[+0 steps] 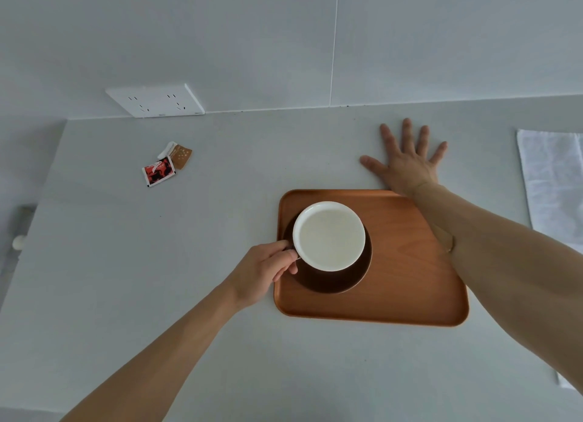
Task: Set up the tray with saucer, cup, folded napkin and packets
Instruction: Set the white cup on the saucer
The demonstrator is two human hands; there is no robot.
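White cup (329, 235) on saucer (334, 279) is pinched by left hand (263, 275); right hand (407, 163) lies flat, fingers spread.

Cup (329, 235) on saucer (334, 279) on tray (410, 279), packets (165, 164) far left

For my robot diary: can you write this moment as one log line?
left hand: holding cup on saucer | right hand: flat on counter | napkin, packets: off tray

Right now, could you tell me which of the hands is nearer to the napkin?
Right. The right hand lies flat on the counter, left of the napkin; the left hand holds the cup, farther away.
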